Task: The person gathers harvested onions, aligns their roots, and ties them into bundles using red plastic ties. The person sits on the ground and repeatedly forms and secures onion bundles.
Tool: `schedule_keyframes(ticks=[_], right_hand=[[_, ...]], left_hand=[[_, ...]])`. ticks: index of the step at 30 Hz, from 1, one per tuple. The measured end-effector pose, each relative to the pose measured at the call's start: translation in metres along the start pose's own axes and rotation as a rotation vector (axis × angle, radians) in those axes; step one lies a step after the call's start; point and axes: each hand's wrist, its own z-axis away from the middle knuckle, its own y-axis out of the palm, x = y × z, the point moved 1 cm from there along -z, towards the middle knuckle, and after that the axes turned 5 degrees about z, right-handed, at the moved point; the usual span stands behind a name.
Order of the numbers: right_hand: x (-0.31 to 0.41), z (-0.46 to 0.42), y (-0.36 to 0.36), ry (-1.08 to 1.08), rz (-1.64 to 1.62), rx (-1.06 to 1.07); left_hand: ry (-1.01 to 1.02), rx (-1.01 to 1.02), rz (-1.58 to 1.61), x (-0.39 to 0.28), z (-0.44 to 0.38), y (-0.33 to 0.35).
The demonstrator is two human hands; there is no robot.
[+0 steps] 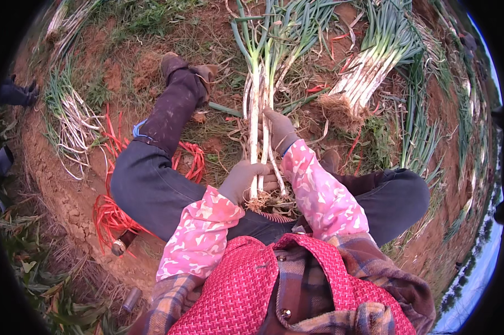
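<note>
Several long green onions (254,125) with white stalks and green tops lie lengthwise before me, roots towards my body. My left hand (244,180), in a grey-brown glove, grips the white stalks just above the roots. Higher up, my right hand (279,130), gloved alike, holds the stalks from the right side, its thumb against them. More green onion stalks lie behind the held ones, partly hidden by them. Both forearms wear pink patterned sleeves. My left and right fingers are partly covered by the stalks.
A large bundle of green onions (365,79) lies at upper right, a looser pile (74,121) at left. Red plastic strips (111,217) lie beside my bent left leg, near a dark cylindrical object (124,243). A metallic can-like object (131,299) lies lower left. Other people's dark-clothed parts show at far left.
</note>
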Motion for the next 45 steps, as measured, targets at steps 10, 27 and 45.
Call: schedule_keyframes(ticks=[10, 27, 45], right_hand=[[0.009, -0.035, 0.038, -0.161, 0.148, 0.273], [-0.052, -0.139, 0.031, -0.102, 1.699, -0.526], [-0.044, 0.035, 0.031, -0.399, 1.622, 0.273]], left_hand=[[0.309, -0.052, 0.134, -0.044, 0.025, 0.002], [0.375, -0.061, 0.387, -0.093, 0.007, 0.003], [0.569, -0.372, -0.077, -0.089, -0.013, -0.015]])
